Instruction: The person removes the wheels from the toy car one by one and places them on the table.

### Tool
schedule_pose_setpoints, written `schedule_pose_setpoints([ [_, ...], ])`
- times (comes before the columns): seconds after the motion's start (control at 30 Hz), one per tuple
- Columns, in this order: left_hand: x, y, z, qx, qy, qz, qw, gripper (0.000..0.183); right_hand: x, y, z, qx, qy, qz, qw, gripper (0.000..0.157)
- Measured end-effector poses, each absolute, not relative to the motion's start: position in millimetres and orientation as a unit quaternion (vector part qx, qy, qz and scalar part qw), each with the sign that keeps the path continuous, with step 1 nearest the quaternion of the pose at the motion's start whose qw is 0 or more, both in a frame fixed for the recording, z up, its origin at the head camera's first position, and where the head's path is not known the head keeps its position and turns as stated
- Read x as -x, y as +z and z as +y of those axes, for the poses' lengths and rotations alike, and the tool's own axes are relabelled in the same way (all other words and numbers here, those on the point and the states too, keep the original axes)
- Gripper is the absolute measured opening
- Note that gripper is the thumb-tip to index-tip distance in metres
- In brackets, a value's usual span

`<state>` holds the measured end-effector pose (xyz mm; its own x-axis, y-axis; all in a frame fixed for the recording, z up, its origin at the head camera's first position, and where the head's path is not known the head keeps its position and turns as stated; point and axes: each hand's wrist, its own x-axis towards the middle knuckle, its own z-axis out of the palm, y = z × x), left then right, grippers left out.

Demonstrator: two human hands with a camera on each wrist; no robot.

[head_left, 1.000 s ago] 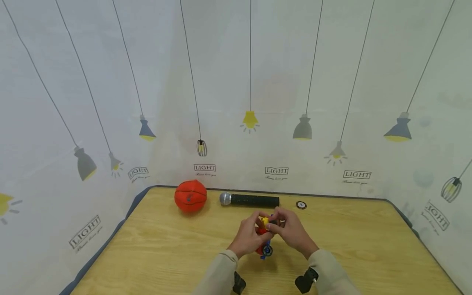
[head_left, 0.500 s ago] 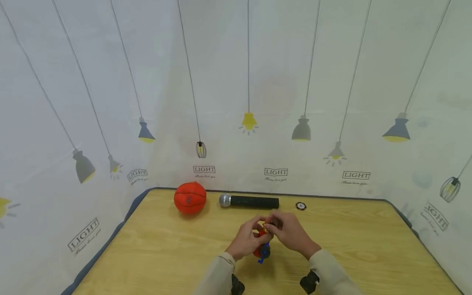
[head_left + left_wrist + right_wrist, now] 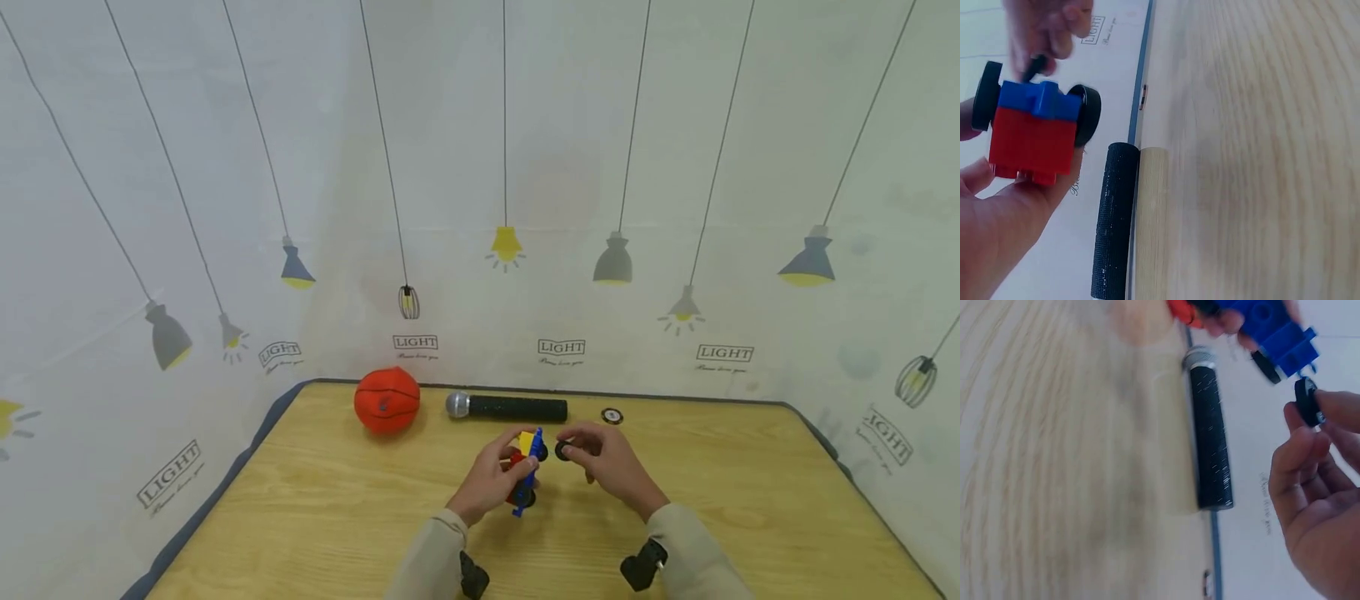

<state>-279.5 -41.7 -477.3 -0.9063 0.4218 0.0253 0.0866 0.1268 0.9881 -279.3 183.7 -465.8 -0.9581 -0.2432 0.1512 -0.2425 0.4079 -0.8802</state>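
Both hands grip: left hand (image 3: pixel 484 483), a part-hidden toy car (image 3: pixel 1034 139); right hand (image 3: pixel 617 467), a wheel (image 3: pixel 1306 401).

Over there the right hand (image 3: pixel 1319 500) pinches a black toy wheel (image 3: pixel 1307 403), just beside the blue toy vehicle (image 3: pixel 1280 340) held in the left hand (image 3: pixel 1230 322). Another wheel (image 3: pixel 1265 366) shows blurred on the vehicle. A black microphone (image 3: pixel 1211 434), silver-headed, lies near the edge of the wood-grained table (image 3: pixel 1072 462); lettering (image 3: pixel 1265 503) marks the pale wall (image 3: pixel 1254 562).
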Motion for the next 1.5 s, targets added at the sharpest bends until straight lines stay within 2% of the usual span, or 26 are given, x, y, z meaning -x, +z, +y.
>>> schedule_pose_setpoints([
  [0.13,279,-478,-41,-0.175,0.625,0.754,0.105,0.044,288,-479,184,0.096,-0.513,0.853,0.007,0.017],
  [0.4,278,-483,-44,-0.168,0.607,0.772,0.081,0.048,300,-498,183,-0.005,-0.474,0.879,0.056,0.015],
  [0.63,278,-484,-45,-0.172,0.599,0.779,0.074,0.048,309,-502,187,-0.019,-0.457,0.889,0.038,0.010],
  [1.1,278,-483,-47,-0.176,0.602,0.775,0.080,0.050,323,-506,207,-0.027,-0.372,0.927,-0.027,0.011],
  [1.5,278,-479,-47,-0.162,0.618,0.763,0.098,0.051,326,-507,205,-0.036,-0.342,0.939,-0.019,0.011],
])
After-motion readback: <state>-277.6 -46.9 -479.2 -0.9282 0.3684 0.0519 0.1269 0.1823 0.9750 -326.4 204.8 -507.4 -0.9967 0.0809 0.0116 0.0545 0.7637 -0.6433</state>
